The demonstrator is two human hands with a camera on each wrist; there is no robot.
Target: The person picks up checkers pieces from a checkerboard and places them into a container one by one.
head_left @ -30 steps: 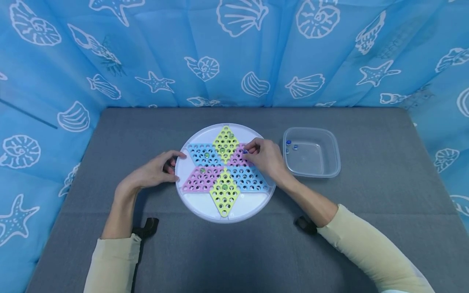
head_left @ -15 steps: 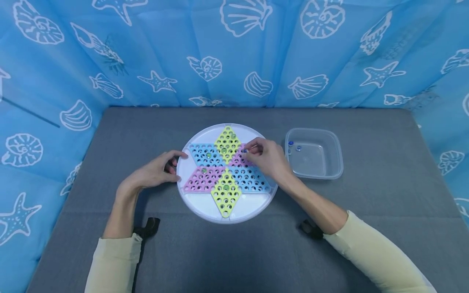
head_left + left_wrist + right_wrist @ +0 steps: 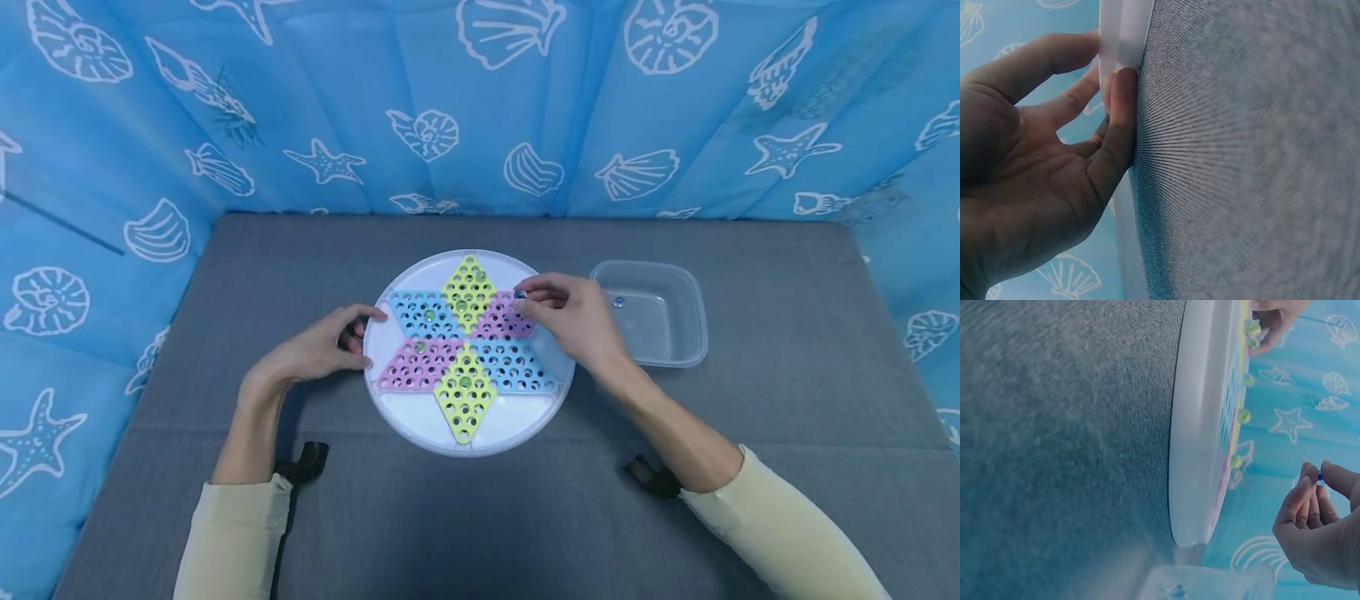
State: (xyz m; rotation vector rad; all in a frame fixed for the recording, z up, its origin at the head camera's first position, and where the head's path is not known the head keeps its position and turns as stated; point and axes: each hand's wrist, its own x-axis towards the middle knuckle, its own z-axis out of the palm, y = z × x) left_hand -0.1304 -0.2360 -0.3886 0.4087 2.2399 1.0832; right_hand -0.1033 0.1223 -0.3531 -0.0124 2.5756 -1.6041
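A round white Chinese checkers board with a yellow, blue and pink star of holes lies on the table. Several green-tinted clear marbles sit in its holes. My left hand holds the board's left rim, its fingers and thumb bent against the edge; the left wrist view shows this hand at the white rim. Between thumb and fingertips my right hand pinches a blue marble, raised above the upper right pink section. That hand also appears in the right wrist view, apart from the board.
A clear plastic container stands right of the board, partly behind my right hand. A marble shows inside it; others may be hidden. Grey cloth covers the table, and a blue shell-print curtain hangs at the back and sides.
My right hand has drawn up and to the right, away from the pink section, still pinching the blue marble. The left hand stays on the rim. The head view has shifted slightly.
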